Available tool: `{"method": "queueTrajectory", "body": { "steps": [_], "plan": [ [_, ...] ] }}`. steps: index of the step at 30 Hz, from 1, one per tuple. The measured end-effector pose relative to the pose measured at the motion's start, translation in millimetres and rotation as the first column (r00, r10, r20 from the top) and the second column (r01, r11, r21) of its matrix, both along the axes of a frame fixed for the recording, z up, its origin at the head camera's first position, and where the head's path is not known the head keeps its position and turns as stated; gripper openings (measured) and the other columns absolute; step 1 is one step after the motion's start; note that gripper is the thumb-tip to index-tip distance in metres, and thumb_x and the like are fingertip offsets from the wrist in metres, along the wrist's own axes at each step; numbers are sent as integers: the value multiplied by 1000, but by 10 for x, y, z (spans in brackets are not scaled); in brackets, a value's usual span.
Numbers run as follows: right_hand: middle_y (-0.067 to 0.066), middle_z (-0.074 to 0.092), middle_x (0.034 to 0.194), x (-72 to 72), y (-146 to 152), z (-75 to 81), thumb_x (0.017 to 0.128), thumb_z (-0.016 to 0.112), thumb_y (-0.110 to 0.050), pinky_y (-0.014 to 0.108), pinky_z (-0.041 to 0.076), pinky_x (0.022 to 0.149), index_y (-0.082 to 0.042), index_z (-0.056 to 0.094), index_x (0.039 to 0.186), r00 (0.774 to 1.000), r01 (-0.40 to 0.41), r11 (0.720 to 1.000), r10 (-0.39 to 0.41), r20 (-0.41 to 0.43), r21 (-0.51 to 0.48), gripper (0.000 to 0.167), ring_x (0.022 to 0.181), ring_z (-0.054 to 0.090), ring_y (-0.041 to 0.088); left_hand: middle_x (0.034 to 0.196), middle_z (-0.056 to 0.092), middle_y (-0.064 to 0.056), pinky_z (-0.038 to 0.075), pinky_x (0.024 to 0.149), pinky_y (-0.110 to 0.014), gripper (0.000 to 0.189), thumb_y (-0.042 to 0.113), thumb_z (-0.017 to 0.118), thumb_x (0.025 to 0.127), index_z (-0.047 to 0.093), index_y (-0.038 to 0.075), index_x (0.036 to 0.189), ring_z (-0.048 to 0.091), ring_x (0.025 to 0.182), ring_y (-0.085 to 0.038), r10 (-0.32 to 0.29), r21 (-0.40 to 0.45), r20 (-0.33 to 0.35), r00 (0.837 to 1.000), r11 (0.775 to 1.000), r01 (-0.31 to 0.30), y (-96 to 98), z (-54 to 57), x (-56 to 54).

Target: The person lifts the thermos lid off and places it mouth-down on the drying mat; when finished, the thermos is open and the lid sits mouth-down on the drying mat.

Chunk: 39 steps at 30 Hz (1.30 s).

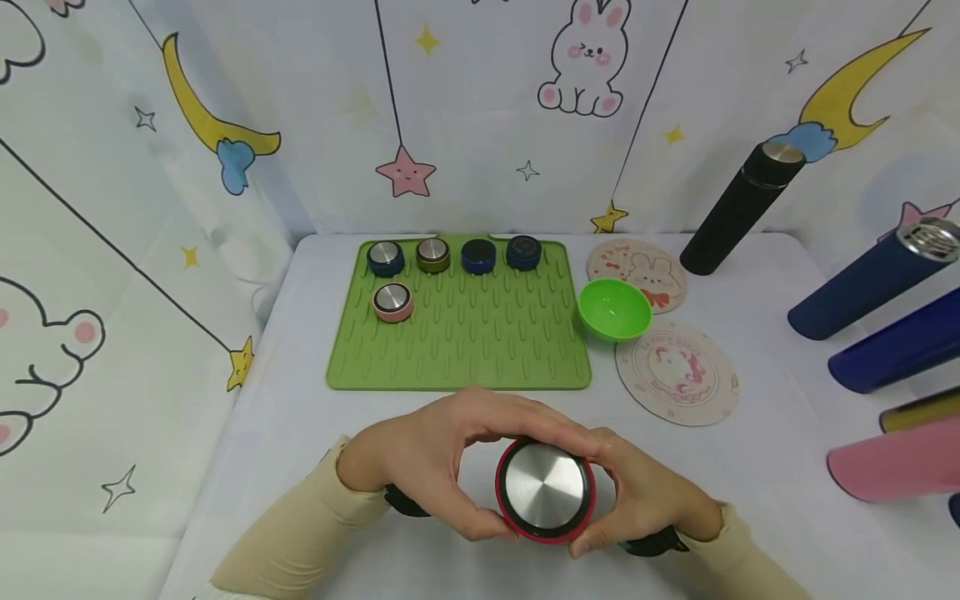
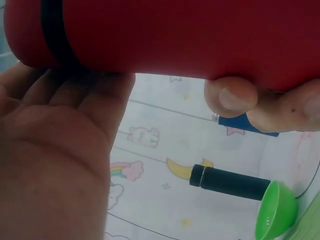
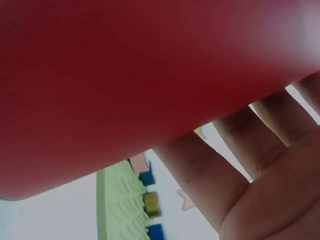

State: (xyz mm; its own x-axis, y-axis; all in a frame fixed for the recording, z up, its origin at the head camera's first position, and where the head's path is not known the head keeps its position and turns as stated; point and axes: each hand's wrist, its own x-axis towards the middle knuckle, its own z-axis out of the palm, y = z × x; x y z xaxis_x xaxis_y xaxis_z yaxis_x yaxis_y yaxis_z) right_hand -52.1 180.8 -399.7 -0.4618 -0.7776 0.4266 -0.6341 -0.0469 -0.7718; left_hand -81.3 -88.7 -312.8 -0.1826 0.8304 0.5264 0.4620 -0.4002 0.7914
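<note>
Between both hands, near the front of the table, stands a red thermos bottle (image 1: pixel 545 490), its silver-topped lid facing up at the head camera. My left hand (image 1: pixel 457 462) curls its fingers and thumb around the lid end; in the left wrist view its fingers lie against the red lid (image 2: pixel 25 32) by the black band (image 2: pixel 56 35). Lower on the body, my right hand (image 1: pixel 637 492) grips the bottle, and its fingers (image 3: pixel 200 170) reach along the red side (image 3: pixel 125 85) in the right wrist view. The bottle's base is hidden in the head view.
Beyond the hands lies a green ridged mat (image 1: pixel 465 342) bearing several bottle lids, among them a pink one (image 1: pixel 393 302). A green bowl (image 1: pixel 614 309) overlaps two round coasters. A black bottle (image 1: pixel 742 208) stands at the back right. Several lidless bottles, including a pink one (image 1: pixel 900 458), line the right side.
</note>
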Motion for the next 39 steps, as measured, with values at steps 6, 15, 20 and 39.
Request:
{"method": "queueTrajectory", "body": {
  "steps": [6, 15, 20, 39],
  "plan": [
    [5, 68, 129, -17, -1, -26, 76, 94, -37, 27, 55, 100, -7, 58, 142, 997, 27, 998, -30, -64, -52, 81, 119, 62, 11, 144, 61, -25, 51, 115, -43, 72, 5, 88, 79, 54, -10, 141, 59, 138, -25, 75, 28, -7, 997, 997, -75, 3, -17, 19],
    [6, 70, 129, 1, -54, -22, 72, 97, -16, 24, 61, 94, -5, 59, 139, 943, 333, 942, -334, -16, -44, 78, 119, 66, 10, 137, 67, -20, 58, 105, -41, 76, -5, 93, 70, 59, -1, 139, 65, 127, -21, 454, 36, 200, 868, 882, -470, 52, -199, 91],
    [5, 71, 123, 25, -137, -71, 66, 98, -9, 17, 58, 92, -8, 61, 140, 809, 581, 814, -579, -99, -17, 82, 113, 67, 7, 136, 68, -17, 61, 99, -36, 76, -6, 92, 71, 61, 4, 140, 68, 120, -21, 616, 31, 297, 729, 757, -653, 144, -323, 121],
    [5, 67, 129, 19, 30, -105, 72, 98, -25, 28, 54, 106, -7, 59, 138, 992, 113, 993, -114, 56, 18, 79, 123, 60, 6, 143, 61, -25, 55, 110, -41, 85, 1, 94, 71, 51, -9, 143, 61, 134, -23, 121, 5, 45, 992, 993, -121, 60, -131, 5]
  ]
}}
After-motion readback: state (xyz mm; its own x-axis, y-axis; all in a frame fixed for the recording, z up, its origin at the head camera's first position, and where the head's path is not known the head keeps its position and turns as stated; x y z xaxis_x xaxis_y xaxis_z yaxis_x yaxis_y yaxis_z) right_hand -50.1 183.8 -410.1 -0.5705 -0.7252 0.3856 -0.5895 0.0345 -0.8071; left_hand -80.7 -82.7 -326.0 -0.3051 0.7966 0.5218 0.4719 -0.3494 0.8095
